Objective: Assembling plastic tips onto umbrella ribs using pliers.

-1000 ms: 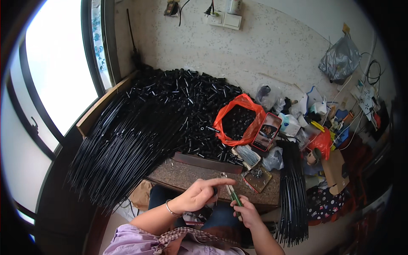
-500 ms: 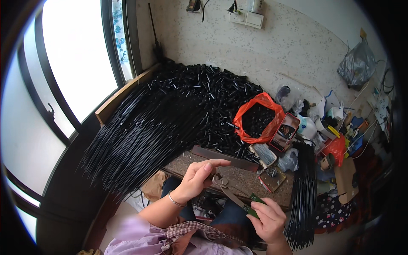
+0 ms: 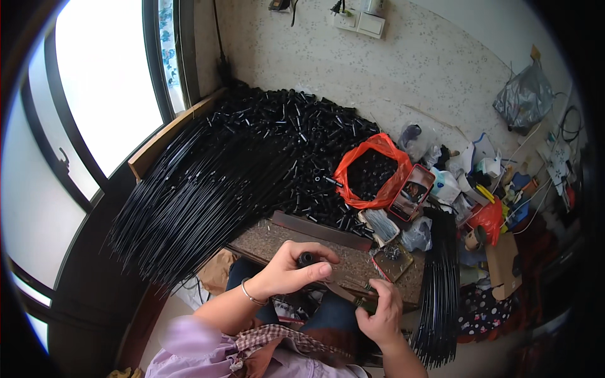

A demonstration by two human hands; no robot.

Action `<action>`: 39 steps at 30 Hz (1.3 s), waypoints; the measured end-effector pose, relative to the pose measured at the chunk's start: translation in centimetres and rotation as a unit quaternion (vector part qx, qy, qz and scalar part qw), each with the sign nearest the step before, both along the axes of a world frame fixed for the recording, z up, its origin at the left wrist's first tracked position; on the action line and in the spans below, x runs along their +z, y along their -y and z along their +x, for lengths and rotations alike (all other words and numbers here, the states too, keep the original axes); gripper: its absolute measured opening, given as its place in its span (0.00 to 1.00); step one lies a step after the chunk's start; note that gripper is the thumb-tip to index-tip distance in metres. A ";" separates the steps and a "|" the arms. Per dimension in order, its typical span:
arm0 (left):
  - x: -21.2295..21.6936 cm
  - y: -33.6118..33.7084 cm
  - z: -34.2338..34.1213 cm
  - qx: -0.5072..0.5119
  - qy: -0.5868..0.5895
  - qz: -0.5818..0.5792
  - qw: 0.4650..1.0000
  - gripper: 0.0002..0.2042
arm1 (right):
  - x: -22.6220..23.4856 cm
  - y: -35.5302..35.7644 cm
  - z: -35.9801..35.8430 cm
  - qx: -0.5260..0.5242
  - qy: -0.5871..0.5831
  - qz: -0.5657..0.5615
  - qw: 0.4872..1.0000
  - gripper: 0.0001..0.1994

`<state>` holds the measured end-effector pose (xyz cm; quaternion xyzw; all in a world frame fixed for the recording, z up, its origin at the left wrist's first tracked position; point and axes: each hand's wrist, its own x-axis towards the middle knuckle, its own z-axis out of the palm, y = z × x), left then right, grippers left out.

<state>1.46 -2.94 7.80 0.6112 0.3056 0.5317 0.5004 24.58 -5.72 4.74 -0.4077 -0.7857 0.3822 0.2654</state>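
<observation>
Over the front of the table, my left hand (image 3: 291,272) is closed around a short black tubular piece (image 3: 305,258), its round open end showing above the fingers. My right hand (image 3: 382,312) is wrapped round the green handles of a pair of pliers (image 3: 342,292). The pliers are turned nearly edge-on and point toward my left hand. Their jaws are hidden by the left thumb and fingers, so I cannot tell whether they touch the tube. Behind my hands a dark flat bar (image 3: 322,232) lies on the speckled tabletop (image 3: 252,242).
Long thin black rods (image 3: 189,201) fan out at left, below a heap of short black tubes (image 3: 296,120). Right of these are a red bag (image 3: 343,176) of small black parts, a phone (image 3: 413,192), a small tray (image 3: 392,261) of metal bits and another rod bundle (image 3: 440,296).
The pliers have rolled from flat to nearly edge-on and moved closer to my left hand. My left hand has turned, bringing the black tube's end into sight. The whole view has shifted slightly.
</observation>
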 end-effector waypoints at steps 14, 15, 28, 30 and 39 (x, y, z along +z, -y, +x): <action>0.6 -0.9 0.8 0.035 0.004 0.013 0.999 0.26 | -0.4 -1.5 -0.6 -0.076 0.010 0.287 0.955 0.24; 0.4 -0.9 0.6 0.041 0.002 0.029 0.999 0.27 | 0.2 -2.0 0.3 -0.067 0.045 0.331 0.940 0.21; -0.6 -1.2 0.7 0.040 -0.042 0.113 0.992 0.24 | -0.6 0.1 0.1 -0.045 0.031 0.151 0.987 0.27; -0.5 -1.2 0.6 0.033 -0.031 0.105 0.993 0.24 | 0.0 -1.5 0.3 -0.120 0.107 0.412 0.897 0.24; 0.0 -0.6 1.1 0.056 -0.061 0.080 0.993 0.17 | 0.3 0.9 0.2 0.153 -0.232 -0.450 0.849 0.19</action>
